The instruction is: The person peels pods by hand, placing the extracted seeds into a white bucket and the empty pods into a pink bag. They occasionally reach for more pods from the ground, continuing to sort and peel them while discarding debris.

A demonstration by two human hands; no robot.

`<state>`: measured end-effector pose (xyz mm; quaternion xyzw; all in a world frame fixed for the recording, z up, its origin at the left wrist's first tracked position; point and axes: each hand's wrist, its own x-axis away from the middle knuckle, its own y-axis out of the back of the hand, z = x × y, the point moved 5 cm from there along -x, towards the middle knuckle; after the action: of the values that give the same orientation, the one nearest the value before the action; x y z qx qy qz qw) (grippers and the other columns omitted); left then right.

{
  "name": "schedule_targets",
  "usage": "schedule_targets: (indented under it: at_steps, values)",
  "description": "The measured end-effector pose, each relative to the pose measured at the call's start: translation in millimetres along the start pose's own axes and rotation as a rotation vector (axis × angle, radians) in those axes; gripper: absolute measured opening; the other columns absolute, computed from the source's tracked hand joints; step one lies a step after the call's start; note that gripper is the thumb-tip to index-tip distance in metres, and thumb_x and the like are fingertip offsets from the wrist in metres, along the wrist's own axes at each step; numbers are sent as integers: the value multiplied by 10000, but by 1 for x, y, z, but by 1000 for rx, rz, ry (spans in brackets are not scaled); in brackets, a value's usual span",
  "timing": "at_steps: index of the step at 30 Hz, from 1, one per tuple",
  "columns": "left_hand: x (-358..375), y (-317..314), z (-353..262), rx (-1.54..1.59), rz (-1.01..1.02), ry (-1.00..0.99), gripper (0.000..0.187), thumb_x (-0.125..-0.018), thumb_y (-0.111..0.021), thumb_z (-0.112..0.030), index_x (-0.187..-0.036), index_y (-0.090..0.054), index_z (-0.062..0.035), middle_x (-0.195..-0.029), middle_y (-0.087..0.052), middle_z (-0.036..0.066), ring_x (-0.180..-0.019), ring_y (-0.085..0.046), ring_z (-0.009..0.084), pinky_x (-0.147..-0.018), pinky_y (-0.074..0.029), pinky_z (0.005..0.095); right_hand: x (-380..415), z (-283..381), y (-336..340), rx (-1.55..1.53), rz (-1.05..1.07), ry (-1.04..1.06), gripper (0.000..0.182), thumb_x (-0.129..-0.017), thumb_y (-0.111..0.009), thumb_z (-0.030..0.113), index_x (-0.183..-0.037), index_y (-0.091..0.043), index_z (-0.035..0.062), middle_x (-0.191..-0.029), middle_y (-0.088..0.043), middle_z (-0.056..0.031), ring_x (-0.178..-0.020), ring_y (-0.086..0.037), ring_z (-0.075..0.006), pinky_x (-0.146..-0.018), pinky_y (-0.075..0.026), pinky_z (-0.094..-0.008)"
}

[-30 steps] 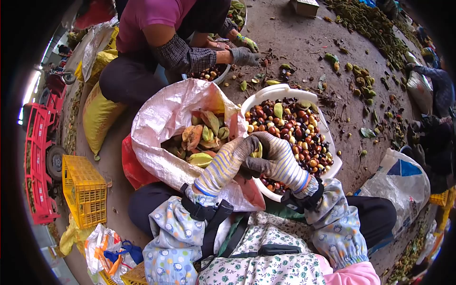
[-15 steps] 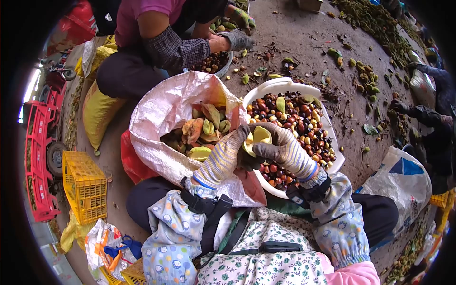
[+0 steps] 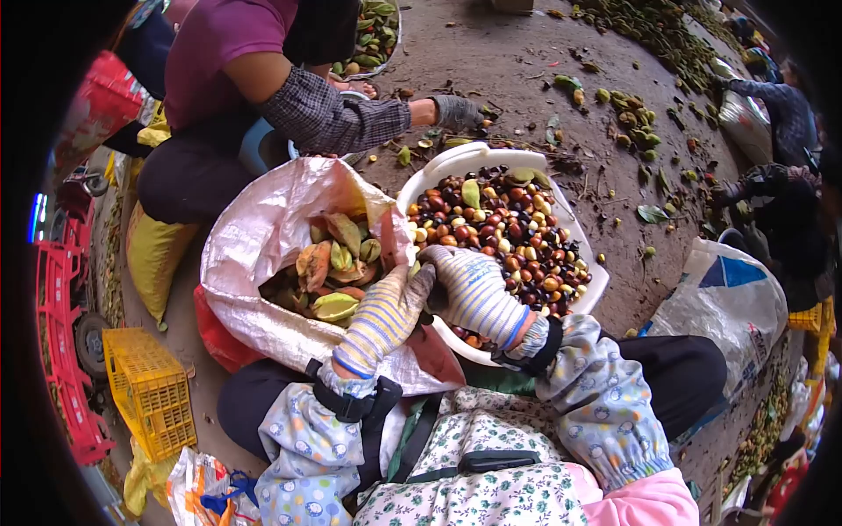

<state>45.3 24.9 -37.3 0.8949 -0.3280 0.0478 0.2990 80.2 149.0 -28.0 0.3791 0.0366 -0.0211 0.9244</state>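
My left hand [image 3: 386, 309], in a striped knit glove with dark fingertips, is closed over the rim of a white sack [image 3: 235, 250]. A sliver of yellow-green husk [image 3: 414, 269] shows at its fingertips; the rest is hidden. My right hand [image 3: 476, 291], gloved alike, is closed with its fingers against the left ones, over the near left part of a white basin [image 3: 599, 285]. What its fingers hold is hidden. Brown, black and cream seeds [image 3: 504, 232] fill the basin, with a green husk piece [image 3: 471, 194] on top. Inside the sack lie opened green and brown husks [image 3: 344, 232].
A co-worker's gloved hand [image 3: 458, 112] reaches to the ground beyond the basin. Yellow crates [image 3: 149, 386] stand at left, a white-and-blue sack [image 3: 724, 298] at right. Pods [image 3: 633, 118] lie scattered on the floor, and other people work at far right.
My hands have drawn together and turned, so the opened pale green husk seen between them is now mostly hidden. The co-worker's gloved hand has moved away from the bowl onto the ground.
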Motion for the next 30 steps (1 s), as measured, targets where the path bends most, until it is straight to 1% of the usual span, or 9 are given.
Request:
schedule_targets:
  at_steps: [2,6,9,13,14,15,19,25,30]
  values:
    - [-1,-5,10,216,-8,36,479,-914,-533,-379,-1131,-530,48,-948,-623,193,-845,-603,301,-734,-471,368,-3,-8,-4,-170,44,-20,324,-762,-678,218,-1023,-568,59,-804,-632,-150,-781,-635,-325,-684,-498,-367]
    - [2,3,-19,571,53,148,389,-901,-570,-325,-1136,-513,-21,-911,-584,36,-751,-551,79,-602,-473,206,-9,-19,-17,-1180,264,-116,363,-903,-579,180,-1208,-508,-2,-1045,-608,-24,-932,-566,-90,-830,-474,-239]
    - [-2,11,-11,594,13,171,437,-887,-590,-327,-1191,-473,-35,-901,-582,33,-770,-568,53,-541,-475,179,-12,-33,0,-1399,218,-340,341,-877,-625,235,-1142,-559,31,-947,-625,-16,-794,-580,-58,-672,-496,-209]
    - [10,56,-16,-462,-83,-34,460,-776,-676,-246,-1169,-537,-53,-994,-623,148,-867,-630,287,-751,-507,345,-22,-85,-4,-959,318,-251,458,-802,-710,234,-1185,-543,47,-978,-642,-54,-847,-623,-147,-718,-510,-249]
    - [15,67,-15,-522,-60,43,483,-713,-703,-205,-1154,-565,-63,-1078,-599,190,-958,-595,363,-855,-463,385,-26,-96,1,-405,306,42,576,-746,-760,208,-1234,-506,39,-1027,-645,-88,-924,-614,-181,-794,-497,-287]
    - [18,74,-14,-536,-48,12,502,-707,-713,-198,-1167,-562,-62,-1090,-599,188,-997,-588,343,-861,-463,381,-27,-100,9,-329,405,-48,561,-730,-765,201,-1213,-532,36,-1082,-635,-107,-968,-601,-179,-845,-478,-299]
    - [20,85,-24,-514,-126,41,452,-743,-707,-202,-1143,-576,-37,-1094,-604,190,-1023,-584,335,-873,-457,376,-40,-185,19,-541,-29,-592,314,-807,-672,236,-1065,-645,59,-990,-666,-122,-909,-626,-196,-791,-481,-303]
    - [7,74,-25,-458,-127,119,404,-786,-685,-237,-1116,-594,-24,-1061,-624,187,-988,-604,324,-859,-464,373,-58,-204,16,154,-25,-528,294,-832,-586,216,-1098,-631,99,-1028,-650,-155,-981,-604,-325,-862,-462,-375]
    - [0,63,-30,-403,-59,130,406,-789,-677,-234,-1118,-593,-12,-1047,-630,186,-950,-621,316,-828,-481,360,-73,-218,2,87,148,-528,359,-810,-623,233,-1144,-600,106,-1054,-636,-163,-999,-591,-339,-871,-460,-385]
